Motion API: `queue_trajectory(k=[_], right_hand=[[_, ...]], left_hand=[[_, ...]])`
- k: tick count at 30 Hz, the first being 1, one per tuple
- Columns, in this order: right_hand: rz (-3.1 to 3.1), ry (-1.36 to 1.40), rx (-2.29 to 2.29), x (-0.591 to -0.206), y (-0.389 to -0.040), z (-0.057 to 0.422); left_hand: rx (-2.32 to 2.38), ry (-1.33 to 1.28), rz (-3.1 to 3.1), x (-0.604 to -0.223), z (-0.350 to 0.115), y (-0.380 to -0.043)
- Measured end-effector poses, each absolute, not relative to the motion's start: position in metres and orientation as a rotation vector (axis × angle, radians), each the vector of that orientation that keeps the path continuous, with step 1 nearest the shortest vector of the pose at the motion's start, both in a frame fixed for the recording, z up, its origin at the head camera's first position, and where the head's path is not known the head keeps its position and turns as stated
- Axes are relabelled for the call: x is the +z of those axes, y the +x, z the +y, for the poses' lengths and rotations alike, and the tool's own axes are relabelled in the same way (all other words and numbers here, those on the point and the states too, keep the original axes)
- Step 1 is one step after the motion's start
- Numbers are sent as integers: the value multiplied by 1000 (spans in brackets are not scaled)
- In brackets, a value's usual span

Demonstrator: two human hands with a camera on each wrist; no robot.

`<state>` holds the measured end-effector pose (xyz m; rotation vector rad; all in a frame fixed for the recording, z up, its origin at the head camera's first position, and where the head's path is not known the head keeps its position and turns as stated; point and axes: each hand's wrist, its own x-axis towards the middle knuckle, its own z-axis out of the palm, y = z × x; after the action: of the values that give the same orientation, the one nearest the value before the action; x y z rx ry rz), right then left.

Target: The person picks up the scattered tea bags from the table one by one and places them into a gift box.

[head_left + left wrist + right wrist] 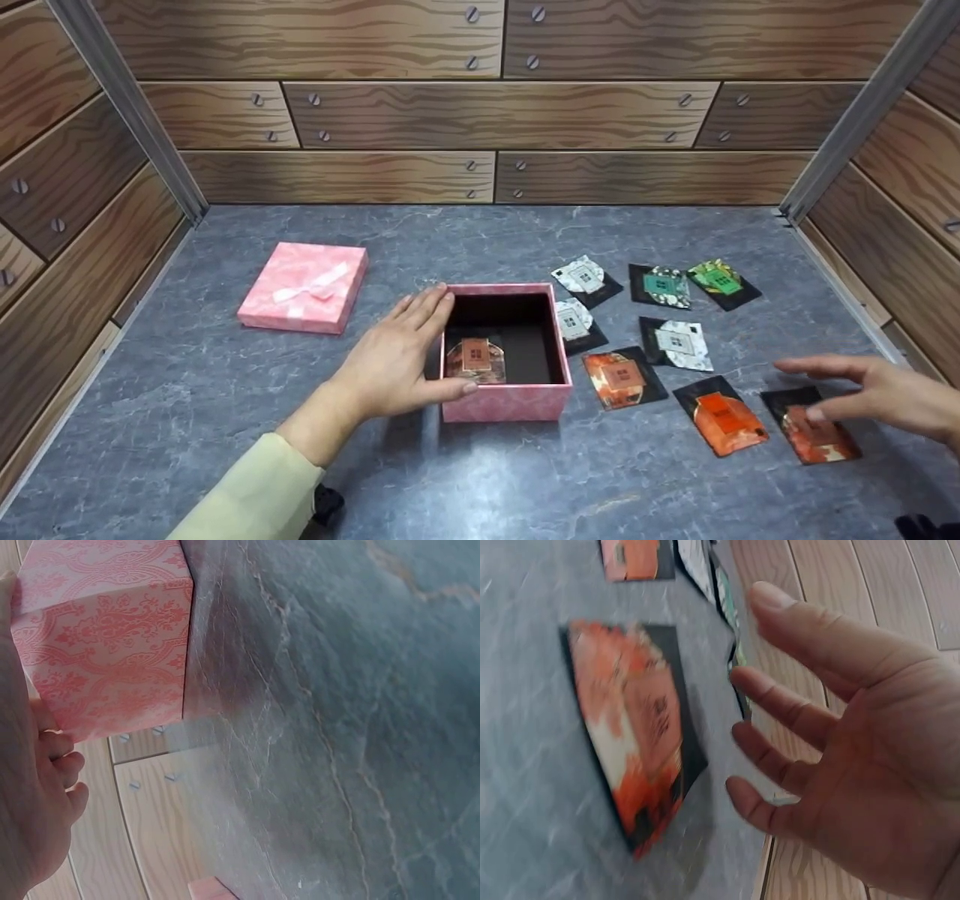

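Observation:
My left hand grips the left side of an uncovered pink gift box, thumb along its front rim and fingertips at the back left corner. The left wrist view shows the damask-patterned wall of the box with fingers bent at its corner. Inside, an orange-brown sachet lies on the dark floor at the left. My right hand hovers with spread fingers and nothing in them. Below it, a black and orange-red sachet lies on the tabletop, apart from the palm in the right wrist view.
The pink lid with a bow rests at the back left. To the right of the box lie several other flat sachets, among them a bright orange one, a white one and a green one. Wood-patterned panels enclose the grey marbled tabletop.

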<state>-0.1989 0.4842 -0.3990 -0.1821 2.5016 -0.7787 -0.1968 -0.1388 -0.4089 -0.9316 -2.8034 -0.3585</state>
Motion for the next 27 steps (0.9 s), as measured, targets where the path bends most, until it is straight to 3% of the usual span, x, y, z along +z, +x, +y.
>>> queue_trajectory(k=[9, 27], right_hand=[[2521, -197, -784, -423, -189, 505], [2771, -295, -646, -441, -187, 502]], left_hand=[[-364, -925, -2810, -408, -139, -196], [-347, -936, -2811, -407, -138, -197]])
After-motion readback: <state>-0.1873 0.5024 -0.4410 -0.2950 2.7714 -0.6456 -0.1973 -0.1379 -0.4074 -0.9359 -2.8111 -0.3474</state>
